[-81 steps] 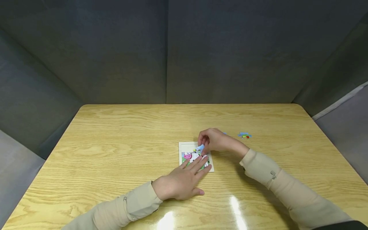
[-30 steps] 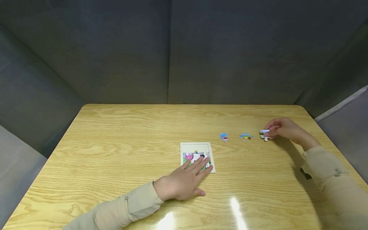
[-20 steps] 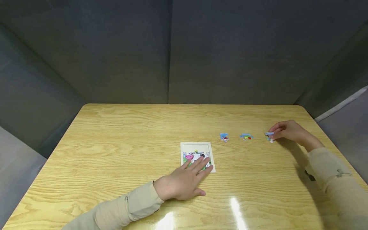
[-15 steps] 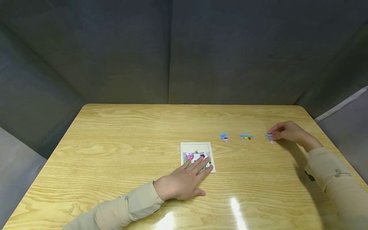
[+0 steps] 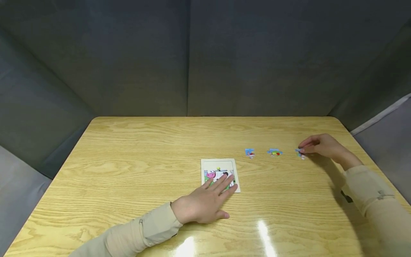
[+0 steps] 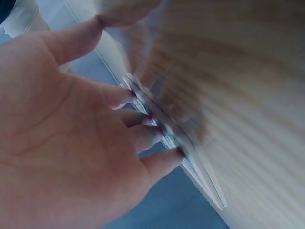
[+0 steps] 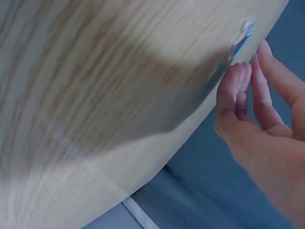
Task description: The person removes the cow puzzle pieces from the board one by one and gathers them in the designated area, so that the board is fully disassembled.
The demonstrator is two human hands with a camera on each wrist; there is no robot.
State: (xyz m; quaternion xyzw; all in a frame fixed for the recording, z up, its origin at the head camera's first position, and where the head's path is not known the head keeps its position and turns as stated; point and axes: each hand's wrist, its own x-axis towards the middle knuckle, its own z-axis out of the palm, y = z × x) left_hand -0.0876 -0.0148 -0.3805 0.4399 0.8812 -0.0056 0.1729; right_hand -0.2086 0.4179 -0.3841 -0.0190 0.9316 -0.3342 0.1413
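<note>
My left hand [image 5: 207, 203] lies with straight, spread fingers on a small white-framed jigsaw board [image 5: 219, 163] showing a cow picture. In the left wrist view, the fingertips press on the board [image 6: 171, 136]; part of the picture is under them. A bare strip runs along the board's top. To the far right, my right hand [image 5: 324, 147] pinches a puzzle piece [image 5: 302, 156] at the table, thumb in front and fingers behind. In the right wrist view, this puzzle piece [image 7: 244, 36] lies close by the bent fingers; the exact contact is partly hidden.
Two more puzzle pieces lie between board and right hand: one blue with red and white [image 5: 250, 153], one blue and green with a red spot [image 5: 275, 152]. The wooden table [image 5: 144, 150] ends at dark fabric walls [image 5: 128, 64] behind and at the sides.
My right hand has left the board, carrying a puzzle piece to the right, and brought it to the table beyond the other two. It has barely moved lately. The left hand stays.
</note>
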